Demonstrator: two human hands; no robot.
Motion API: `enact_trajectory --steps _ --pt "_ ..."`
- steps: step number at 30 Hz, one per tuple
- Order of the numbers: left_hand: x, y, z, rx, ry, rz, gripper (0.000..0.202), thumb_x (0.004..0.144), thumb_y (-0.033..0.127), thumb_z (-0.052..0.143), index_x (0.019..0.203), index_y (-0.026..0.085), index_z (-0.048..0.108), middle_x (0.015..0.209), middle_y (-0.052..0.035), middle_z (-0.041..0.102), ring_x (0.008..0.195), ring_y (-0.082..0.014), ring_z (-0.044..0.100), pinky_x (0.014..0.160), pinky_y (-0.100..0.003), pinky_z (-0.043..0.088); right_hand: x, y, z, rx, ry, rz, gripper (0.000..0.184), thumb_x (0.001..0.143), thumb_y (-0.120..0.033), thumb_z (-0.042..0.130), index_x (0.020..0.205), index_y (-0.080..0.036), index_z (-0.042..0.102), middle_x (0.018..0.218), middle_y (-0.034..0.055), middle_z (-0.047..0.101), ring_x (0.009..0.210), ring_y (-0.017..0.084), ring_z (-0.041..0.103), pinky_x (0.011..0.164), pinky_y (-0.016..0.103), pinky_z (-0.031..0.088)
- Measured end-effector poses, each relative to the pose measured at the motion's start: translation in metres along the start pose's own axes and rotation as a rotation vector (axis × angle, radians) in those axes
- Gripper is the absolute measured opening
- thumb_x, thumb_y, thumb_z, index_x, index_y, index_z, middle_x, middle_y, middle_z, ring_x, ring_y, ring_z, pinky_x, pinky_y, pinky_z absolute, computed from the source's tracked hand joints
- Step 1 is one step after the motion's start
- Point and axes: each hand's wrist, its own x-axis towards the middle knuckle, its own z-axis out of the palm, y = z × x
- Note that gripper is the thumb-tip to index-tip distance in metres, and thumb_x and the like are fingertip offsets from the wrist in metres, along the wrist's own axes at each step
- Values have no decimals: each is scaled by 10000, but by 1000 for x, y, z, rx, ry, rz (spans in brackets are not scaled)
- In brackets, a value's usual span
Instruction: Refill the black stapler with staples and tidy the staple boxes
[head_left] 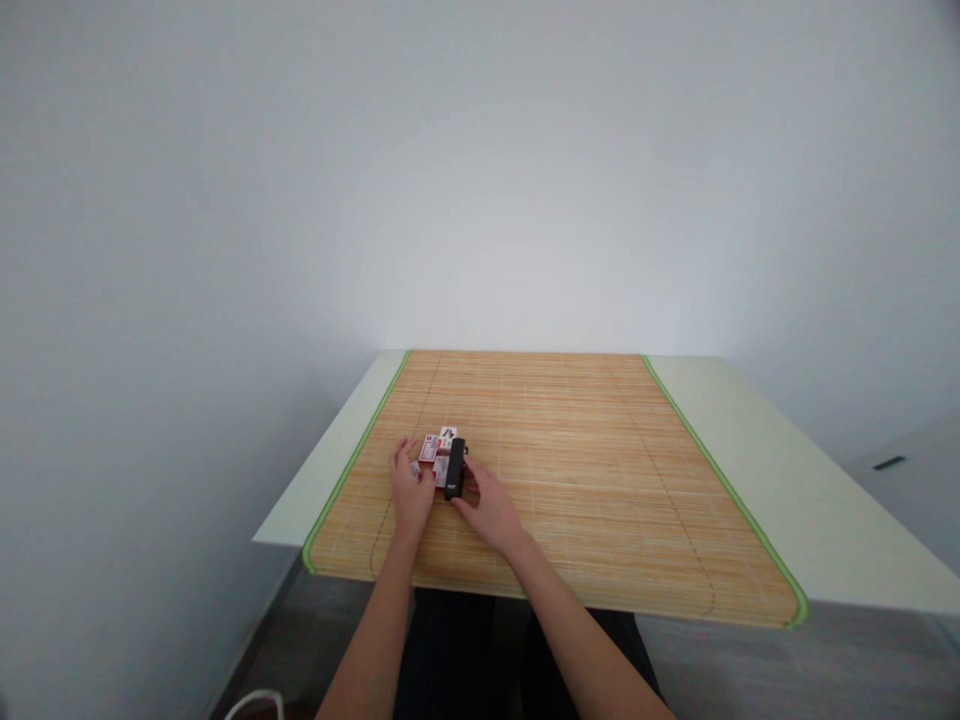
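Observation:
A narrow black stapler-like object point(454, 470) lies lengthwise on the bamboo mat, left of the middle. My right hand point(491, 508) holds it from the right side, thumb at its near end and fingertips along its edge. Left of it sit several small red-and-white printed boxes: one box point(429, 448) farther left, one box point(448, 434) at the back, one box point(440, 470) against the black object. My left hand point(411, 495) curves around their left side with fingers apart. Between its thumb and fingers shows another small pale box point(415, 468), partly hidden.
The bamboo mat point(570, 450) with green edging covers most of the white table point(757, 460) and overhangs its front edge. A plain wall point(540, 200) rises behind. At the bottom left, a white curved object point(256, 697) shows near the floor.

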Motion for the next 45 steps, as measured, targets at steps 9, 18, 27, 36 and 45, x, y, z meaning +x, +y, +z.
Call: enact_trajectory --steps 9,18,27,36,45 --pt "2 -5 -7 -177 30 -57 651 802 50 510 1432 202 459 1555 -134 423 1401 -236 490 1216 -466 364 1 -6 -2 -40 5 6 835 821 -226 739 1561 -331 365 1485 86 538 1312 278 572 1105 506 493" --pt "3 1 -11 -104 -93 -52 678 784 45 554 1438 216 492 1588 -123 366 1407 -287 483 1216 -498 375 1 -9 -2 -26 18 -7 797 819 -196 698 1546 -307 391 1474 96 544 1312 280 573 1073 485 525" --pt "0 15 -12 -149 -112 -93 690 829 105 582 1493 238 449 1553 -112 442 1408 -331 497 1204 -524 412 1 -6 -1 -42 47 -17 758 831 -159 637 1535 -312 403 1449 85 556 1287 270 584 1080 491 519" --pt "5 -1 -7 -179 -202 -155 553 953 289 526 1503 247 484 1522 -60 538 1468 -262 432 1255 -494 303 0 -8 -4 -115 -10 -48 784 843 -164 626 1559 -334 356 1504 61 518 1388 264 497 1166 518 429" --pt "7 -11 -6 -189 -244 -178 494 972 332 495 1458 256 542 1496 -49 572 1408 -223 507 1223 -470 335 0 -4 -3 -114 -12 -56 768 840 -159 626 1551 -320 385 1486 66 550 1357 255 534 1166 512 429"
